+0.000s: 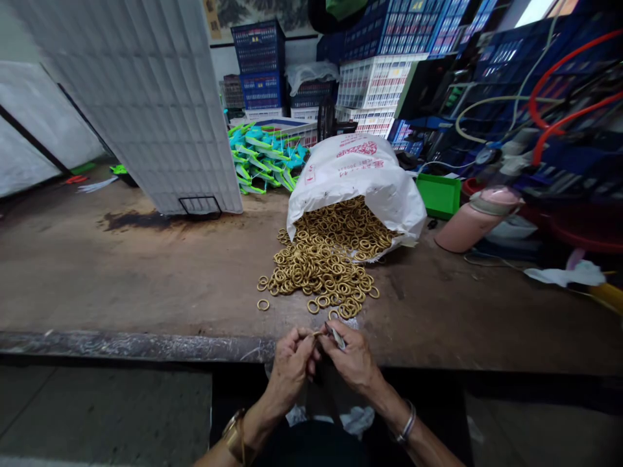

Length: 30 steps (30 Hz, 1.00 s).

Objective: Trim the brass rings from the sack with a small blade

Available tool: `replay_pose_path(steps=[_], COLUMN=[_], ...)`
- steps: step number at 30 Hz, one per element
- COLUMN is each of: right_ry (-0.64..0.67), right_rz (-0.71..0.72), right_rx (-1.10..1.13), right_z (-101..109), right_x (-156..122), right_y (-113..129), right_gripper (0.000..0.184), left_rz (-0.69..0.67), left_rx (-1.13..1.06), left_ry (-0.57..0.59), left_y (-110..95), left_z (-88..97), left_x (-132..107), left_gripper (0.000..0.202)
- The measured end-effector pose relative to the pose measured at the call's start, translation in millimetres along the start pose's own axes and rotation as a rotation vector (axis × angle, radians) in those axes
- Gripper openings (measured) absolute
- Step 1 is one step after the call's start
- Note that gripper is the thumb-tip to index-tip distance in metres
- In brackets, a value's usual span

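Observation:
My left hand (291, 366) and my right hand (351, 360) meet at the table's front edge, fingers pinched together. Between the fingertips sits a small brass ring (316, 335). The right hand also grips a small grey metal piece (335, 336). Just beyond the hands a heap of brass rings (324, 266) spills from a white sack (363, 178) lying on its side. A single ring (263, 304) lies apart at the left of the heap. A clear plastic bag (341, 408) hangs below my hands.
The worn brown table (121, 272) carries a white ribbed panel (150, 97) at back left, teal plastic parts (265, 159), a green tray (440, 194) and a pink bottle (474, 220). Stacked crates (374, 78) and red hoses (559, 97) fill the back right.

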State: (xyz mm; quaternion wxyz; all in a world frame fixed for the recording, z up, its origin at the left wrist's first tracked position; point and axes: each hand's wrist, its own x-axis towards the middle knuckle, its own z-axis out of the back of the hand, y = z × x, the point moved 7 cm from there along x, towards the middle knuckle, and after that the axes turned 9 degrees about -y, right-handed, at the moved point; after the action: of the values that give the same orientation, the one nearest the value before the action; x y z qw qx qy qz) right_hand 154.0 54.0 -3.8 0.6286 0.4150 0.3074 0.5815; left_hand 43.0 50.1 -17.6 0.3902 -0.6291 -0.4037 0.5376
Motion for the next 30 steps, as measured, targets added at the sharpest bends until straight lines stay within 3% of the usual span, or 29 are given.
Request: replay_pose_path(steps=[3,6,12,16,18,22,30], right_ry=[0.081,0.084,0.126,0.068,0.058,0.173,0.242], right_rz=[-0.013,-0.04,-0.099,-0.069,0.003,0.13,0.171], right_rx=[0.033,0.04,0.096,0.017,-0.094,-0.241,-0.39], right_z=[-3,-4,-11,-6,-4,-11,-17], right_x=[0,0,0,1,-1,-9,-12], right_y=[5,6,3,-3,-4,1,6], right_gripper=[0.021,0.026,0.027,0.026,0.021,0.016,0.021], left_rz=[-0.012,-0.003,0.147,0.126,0.103,0.067,-0.027], left_rx=[0.015,-0.02,-0.29,-0.362,-0.352,-0.293,-0.147], left_ry=[0.008,0.066,0.199,0.2,0.18,0.147,0.135], left_y=[0,2,10,8,7,7,3], left_z=[3.0,1.5,-6.1,-3.7,-1.1,2.4,4.6], left_x=[-2,-6,-11,-11,-11,-9,-4], left_gripper=[0.029,0.028,0.027,0.026,0.026,0.027,0.029])
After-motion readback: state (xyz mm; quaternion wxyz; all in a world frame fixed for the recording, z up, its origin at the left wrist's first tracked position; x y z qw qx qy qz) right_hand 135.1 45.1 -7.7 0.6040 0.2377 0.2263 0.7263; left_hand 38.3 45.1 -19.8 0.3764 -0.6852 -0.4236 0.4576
